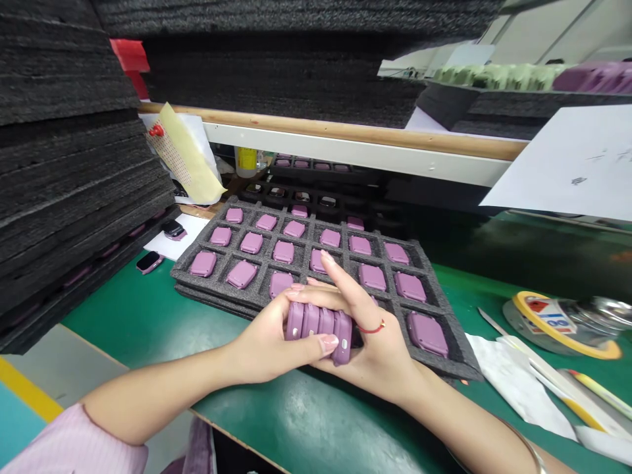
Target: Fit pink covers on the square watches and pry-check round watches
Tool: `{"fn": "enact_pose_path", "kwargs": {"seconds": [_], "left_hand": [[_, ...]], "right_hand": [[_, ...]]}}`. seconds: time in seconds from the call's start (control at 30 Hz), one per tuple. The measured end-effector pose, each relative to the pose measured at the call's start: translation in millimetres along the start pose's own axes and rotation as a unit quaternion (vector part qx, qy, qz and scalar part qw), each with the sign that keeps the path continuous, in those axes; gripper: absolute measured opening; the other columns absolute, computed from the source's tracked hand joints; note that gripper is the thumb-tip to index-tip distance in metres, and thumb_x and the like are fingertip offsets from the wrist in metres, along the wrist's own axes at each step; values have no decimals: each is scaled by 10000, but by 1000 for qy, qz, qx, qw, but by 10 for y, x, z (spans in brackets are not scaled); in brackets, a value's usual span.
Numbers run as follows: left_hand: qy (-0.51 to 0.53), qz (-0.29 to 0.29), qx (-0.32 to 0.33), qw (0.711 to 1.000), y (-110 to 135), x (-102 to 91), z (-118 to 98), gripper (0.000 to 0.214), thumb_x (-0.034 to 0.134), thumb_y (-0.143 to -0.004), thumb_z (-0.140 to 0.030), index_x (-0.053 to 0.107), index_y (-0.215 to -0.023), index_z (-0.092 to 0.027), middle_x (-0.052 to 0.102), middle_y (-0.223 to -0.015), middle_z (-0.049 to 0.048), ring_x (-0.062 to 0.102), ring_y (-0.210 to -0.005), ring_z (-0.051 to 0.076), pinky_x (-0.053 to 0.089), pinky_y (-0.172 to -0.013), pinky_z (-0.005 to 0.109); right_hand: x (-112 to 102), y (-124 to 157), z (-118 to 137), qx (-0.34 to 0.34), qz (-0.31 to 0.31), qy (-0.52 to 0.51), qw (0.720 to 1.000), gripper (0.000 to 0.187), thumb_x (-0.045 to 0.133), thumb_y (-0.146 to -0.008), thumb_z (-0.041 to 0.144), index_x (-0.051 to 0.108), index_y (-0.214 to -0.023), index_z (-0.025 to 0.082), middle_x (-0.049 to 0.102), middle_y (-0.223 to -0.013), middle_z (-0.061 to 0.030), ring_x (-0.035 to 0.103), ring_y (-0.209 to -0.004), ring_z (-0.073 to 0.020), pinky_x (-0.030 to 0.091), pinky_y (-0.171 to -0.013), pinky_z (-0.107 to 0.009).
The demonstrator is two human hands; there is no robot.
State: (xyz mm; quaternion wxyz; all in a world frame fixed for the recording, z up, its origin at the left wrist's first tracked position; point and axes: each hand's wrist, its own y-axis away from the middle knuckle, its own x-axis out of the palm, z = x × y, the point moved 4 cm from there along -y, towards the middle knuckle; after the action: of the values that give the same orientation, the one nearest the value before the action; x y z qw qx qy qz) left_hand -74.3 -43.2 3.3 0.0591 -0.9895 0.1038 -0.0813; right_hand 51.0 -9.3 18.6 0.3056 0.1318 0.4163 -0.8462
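Note:
A short row of purple watch cases (318, 322), pressed face to face, sits between my two hands above the tray's front edge. My left hand (269, 339) is closed round the row from the left, its thumb lying across the near side. From the right, my right hand (378, 339) cups the same row, palm below and behind it, with one finger pointing up. Just beyond, a black foam tray (457, 349) has purple watch cases in many of its pockets, such as one at the right corner (427, 334). My hands hide some front pockets.
Tall stacks of black foam (74, 131) stand at left. A shelf edge (345, 145) crosses above the tray. To the right are a bottle with a yellow ring (553, 322), a white cloth (513, 375) and pen-like tools. Two watch pieces lie left, one dark-faced (149, 262).

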Motion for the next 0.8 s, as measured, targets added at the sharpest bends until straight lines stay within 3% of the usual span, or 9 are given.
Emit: {"fn": "enact_pose_path", "kwargs": {"seconds": [0.27, 0.47, 0.67, 0.73, 0.8], "left_hand": [[39, 0, -16, 999, -32, 12, 38, 506, 856, -688, -242, 600, -1120, -177, 659, -1193, 87, 620, -1162, 242, 468, -1059, 405], [56, 11, -44, 997, -62, -1, 47, 386, 828, -731, -420, 692, -972, -151, 720, -1025, 98, 664, -1073, 265, 497, -1003, 393], [31, 25, -24, 999, -67, 3, -13, 340, 830, -680, -213, 666, -976, -180, 677, -1012, 48, 644, -1048, 231, 450, -1061, 403], [20, 16, -34, 999, -51, 6, 1, 431, 863, -644, -228, 650, -1016, -179, 670, -1003, 47, 650, -1023, 238, 468, -1038, 424], [10, -17, -46, 999, -25, -5, 22, 586, 912, -572, -236, 615, -1074, -176, 660, -1054, 61, 642, -1049, 259, 488, -1011, 440]], "right_hand": [[72, 2, 11, 0, -6, 56, 998, 957, 729, -873, 223, 132, -1614, 318, 722, -1241, -51, 684, -1174, -257, 557, -1061, -455], [106, 20, 22, -45, 6, 100, 994, 936, 657, -909, 167, 59, -1627, 230, 689, -1306, -107, 665, -1204, -252, 561, -1052, -455], [92, 9, 12, -34, 0, 69, 997, 941, 687, -923, 271, 64, -1628, 234, 671, -1343, -106, 682, -1177, -258, 525, -1099, -473], [73, -5, 2, -19, -9, 41, 999, 915, 693, -923, 294, 106, -1625, 258, 591, -1446, -111, 678, -1188, -253, 516, -1113, -452], [60, -13, -9, -5, -12, 14, 1000, 882, 711, -911, 321, 178, -1614, 287, 416, -1587, -111, 669, -1206, -259, 492, -1138, -446]]}}
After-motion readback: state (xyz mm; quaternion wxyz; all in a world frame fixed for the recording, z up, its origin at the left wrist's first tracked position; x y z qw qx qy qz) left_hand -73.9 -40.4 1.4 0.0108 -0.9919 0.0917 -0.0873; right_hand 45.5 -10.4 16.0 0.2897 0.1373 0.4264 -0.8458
